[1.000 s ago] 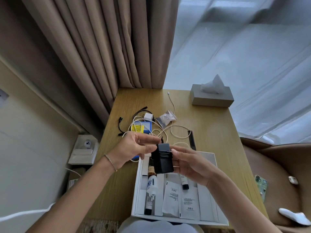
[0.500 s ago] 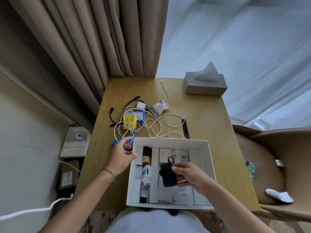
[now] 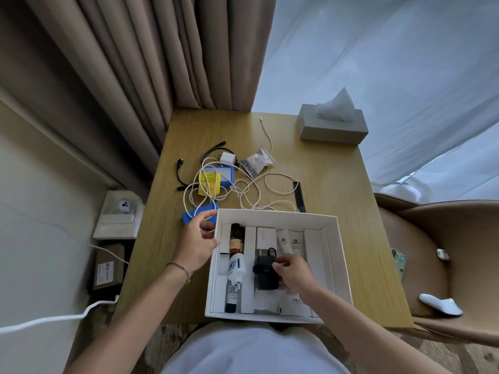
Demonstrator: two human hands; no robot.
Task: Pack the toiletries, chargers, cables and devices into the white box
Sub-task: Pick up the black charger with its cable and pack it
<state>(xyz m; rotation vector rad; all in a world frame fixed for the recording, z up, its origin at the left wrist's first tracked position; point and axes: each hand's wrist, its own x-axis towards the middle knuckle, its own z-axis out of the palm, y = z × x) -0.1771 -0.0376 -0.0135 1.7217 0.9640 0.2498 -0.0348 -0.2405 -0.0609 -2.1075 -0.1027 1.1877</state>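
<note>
My right hand [image 3: 293,271] reaches down into the open white cardboard box [image 3: 340,255], forearm slanting in from the lower right, fingers curled round the small black ribbed device [image 3: 266,273], which lies in a middle compartment with its loop pointing away from me. My left hand [image 3: 195,245] rests against the box's left wall near the far corner, wrist bent, thumb and fingers loosely parted and holding nothing; a thin bracelet [image 3: 179,267] circles that wrist. Inside the box, left of the device, a brown bottle [image 3: 235,238] lies end to end with a white bottle with blue print [image 3: 236,268]; beyond the device sit a white charger block [image 3: 263,237] and a pale tube [image 3: 285,241]. Just past my left hand a flat blue case [image 3: 198,215] lies on the wooden table [image 3: 332,190], partly hidden by my fingers. Farther out, a tangle of white cable [image 3: 243,194] covers a blue box with a yellow label [image 3: 216,178], with a black cable [image 3: 181,171] at the left, a black comb [image 3: 299,197] at the right, and a grey tissue box [image 3: 332,128] at the far corner.
</note>
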